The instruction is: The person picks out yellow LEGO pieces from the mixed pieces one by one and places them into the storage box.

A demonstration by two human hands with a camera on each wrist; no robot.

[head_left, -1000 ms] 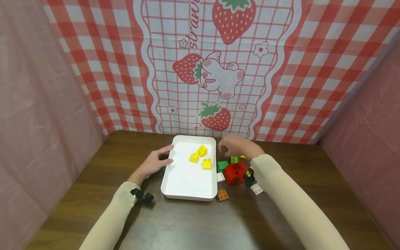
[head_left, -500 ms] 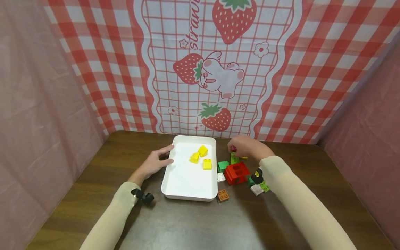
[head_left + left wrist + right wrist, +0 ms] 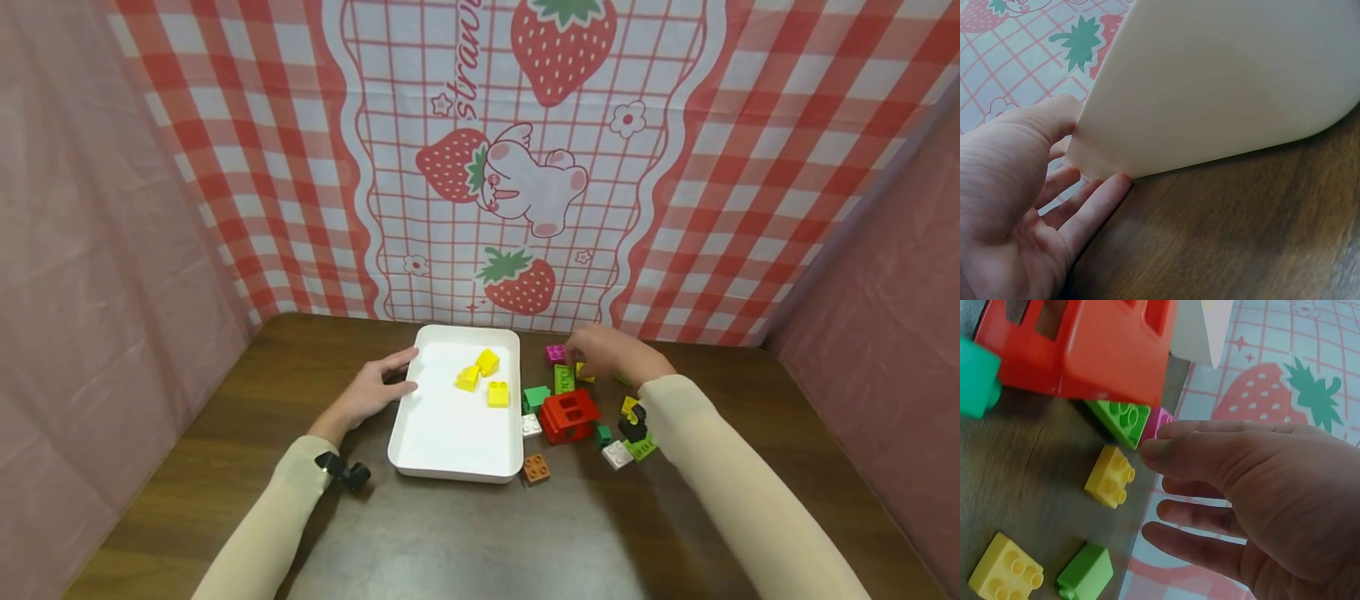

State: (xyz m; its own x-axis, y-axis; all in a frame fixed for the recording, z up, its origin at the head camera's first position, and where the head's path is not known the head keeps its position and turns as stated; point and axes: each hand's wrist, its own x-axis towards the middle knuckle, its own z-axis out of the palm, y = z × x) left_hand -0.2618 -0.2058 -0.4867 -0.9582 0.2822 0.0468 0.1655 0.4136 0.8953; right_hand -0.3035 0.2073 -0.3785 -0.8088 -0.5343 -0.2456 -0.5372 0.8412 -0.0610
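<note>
My left hand touches the left side of a white tray, its fingertips against the outer wall in the left wrist view. Three yellow bricks lie inside the tray. My right hand hovers at the back of the loose bricks, its fingers extended and holding nothing. Just under its fingertips lies a yellow brick. A magenta brick is beside the thumb, near a lime green brick.
Right of the tray sit a red window-like block, a green brick, two white bricks and an orange-brown brick. Under the right forearm are a black-and-yellow piece and a lime brick. A checked cloth hangs behind.
My right hand has moved rightward from beside the tray's far right corner, uncovering the magenta brick and the bricks near the forearm. The left hand and tray stay put.
</note>
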